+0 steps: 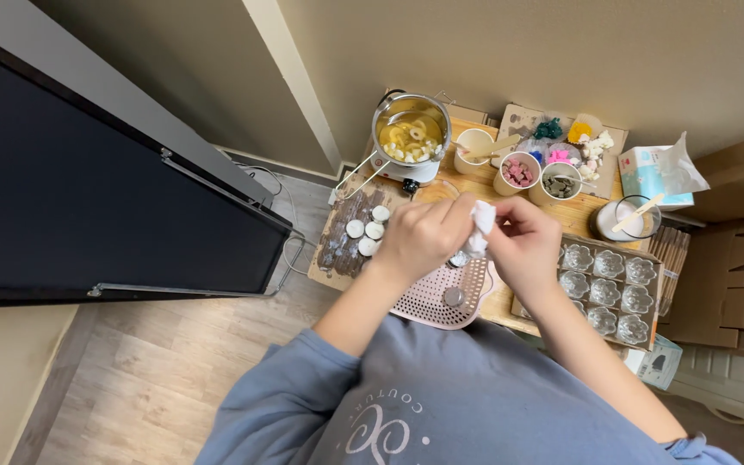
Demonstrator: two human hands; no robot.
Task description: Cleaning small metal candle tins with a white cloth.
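My left hand point(422, 237) and my right hand point(523, 244) meet above a small wooden table point(580, 213). Both pinch a crumpled white tissue point(481, 218) between them, and the left hand seems to hold a small glass piece under it, mostly hidden. Below the hands lies a pink perforated mat point(441, 299) with a small round metal piece point(453, 296) on it.
A pot of melted yellow wax point(410, 133) stands at the back on a small heater. Cups point(518, 172) of coloured bits, a tray of clear flower-shaped glass holders point(609, 291), white round discs point(367, 230) on a board, a tissue box point(647, 172), and cardboard boxes point(738, 258) surround the table.
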